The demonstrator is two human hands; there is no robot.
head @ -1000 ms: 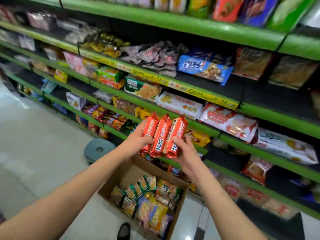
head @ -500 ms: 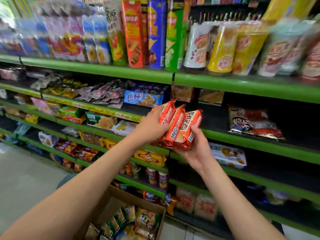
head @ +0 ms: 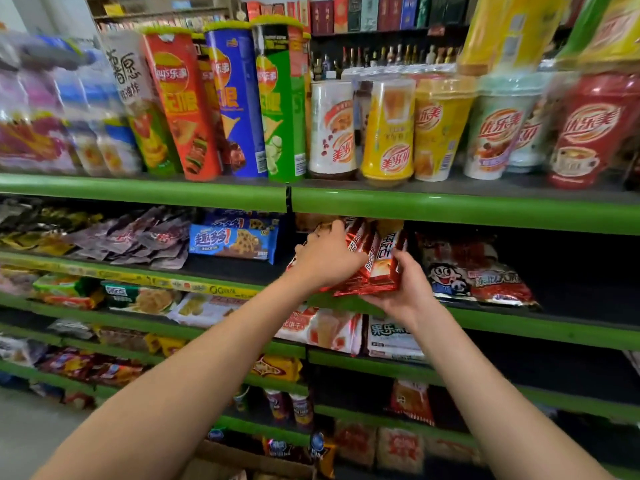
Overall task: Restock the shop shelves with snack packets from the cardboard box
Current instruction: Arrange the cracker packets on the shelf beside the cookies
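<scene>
Both hands, left (head: 323,261) and right (head: 403,289), grip the red packets (head: 375,261) over the shelf (head: 485,318) edge, left of the cartoon bag (head: 474,271). Released unevenly, they could slide off.

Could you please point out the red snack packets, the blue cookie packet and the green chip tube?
red snack packets (head: 384,268), head view, front of rightmost packet
blue cookie packet (head: 232,243), head view, front face
green chip tube (head: 282,105), head view, mid-body

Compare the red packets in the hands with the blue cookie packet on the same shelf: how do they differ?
The red packets are narrow, held upright by the left hand and right hand; the blue cookie packet is wider, lies lengthwise and is untouched. The red ones are at the shelf's front edge; the blue one sits further in. Both are glossy wrappers.
</scene>
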